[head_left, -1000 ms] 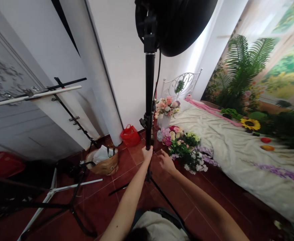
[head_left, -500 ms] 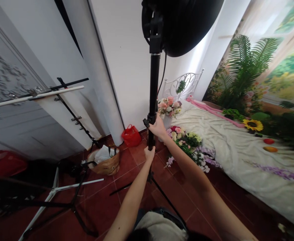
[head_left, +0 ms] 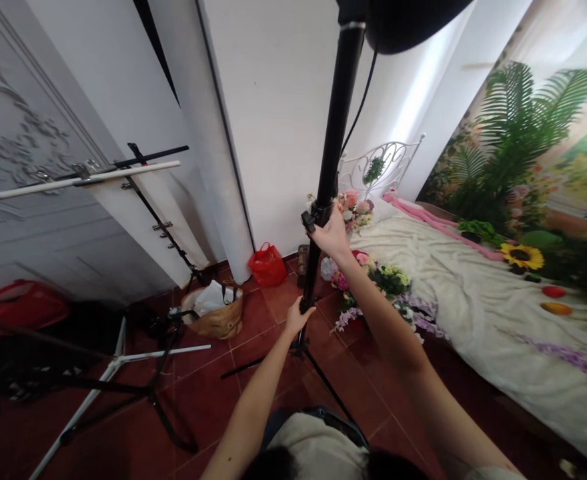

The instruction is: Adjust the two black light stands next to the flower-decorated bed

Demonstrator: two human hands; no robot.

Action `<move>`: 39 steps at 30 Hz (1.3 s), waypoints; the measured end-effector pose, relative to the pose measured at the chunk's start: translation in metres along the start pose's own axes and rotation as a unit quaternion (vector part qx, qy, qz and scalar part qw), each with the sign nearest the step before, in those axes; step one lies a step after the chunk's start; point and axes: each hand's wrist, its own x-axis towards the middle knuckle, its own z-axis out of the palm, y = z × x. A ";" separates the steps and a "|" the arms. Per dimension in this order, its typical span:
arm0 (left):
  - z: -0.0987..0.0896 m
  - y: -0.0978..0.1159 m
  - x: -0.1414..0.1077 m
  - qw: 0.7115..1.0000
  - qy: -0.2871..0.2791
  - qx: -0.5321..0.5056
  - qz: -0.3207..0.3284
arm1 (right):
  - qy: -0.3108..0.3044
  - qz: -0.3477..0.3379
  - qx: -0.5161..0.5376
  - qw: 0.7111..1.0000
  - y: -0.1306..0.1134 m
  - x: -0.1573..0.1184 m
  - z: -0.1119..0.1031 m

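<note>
A black light stand [head_left: 337, 113] rises in front of me, leaning a little to the right at its top. A dark lamp head [head_left: 408, 23] with a hanging cable is partly cut off by the upper edge. My right hand [head_left: 332, 233] is wrapped round the pole at the collar, beside its black knob [head_left: 308, 221]. Lower down, my left hand [head_left: 297, 316] is closed round the pole near the bottom of the thicker section. The stand's thin legs spread over the red tiled floor [head_left: 253, 367].
On the right is a bed with a cream blanket [head_left: 423, 247], a sunflower [head_left: 522, 256] and flower bunches beside it. A red bag [head_left: 267, 265] and a woven basket [head_left: 218, 320] stand ahead. Other stands [head_left: 148, 390] fill the left side.
The upper pole and lamp head have shifted up and to the right in view, so the pole leans more. Both hands still grip it.
</note>
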 end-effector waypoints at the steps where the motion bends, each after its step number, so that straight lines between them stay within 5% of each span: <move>1: 0.000 0.000 0.000 1.000 0.001 0.006 0.006 | 0.008 0.005 -0.003 1.000 0.002 -0.007 0.002; 9: 0.000 -0.004 0.003 0.999 0.002 0.035 0.001 | 0.027 0.114 -0.024 0.993 0.040 -0.086 0.019; 18: -0.001 -0.020 0.009 0.992 -0.031 0.106 0.066 | -0.012 0.231 -0.039 0.972 0.100 -0.170 0.035; 28: 0.007 -0.034 0.009 0.985 -0.036 0.154 0.066 | -0.019 0.219 -0.064 0.973 0.112 -0.186 0.035; 39: 0.008 -0.036 0.006 0.988 -0.037 0.132 0.076 | -0.174 0.173 -0.076 0.966 0.148 -0.224 -0.017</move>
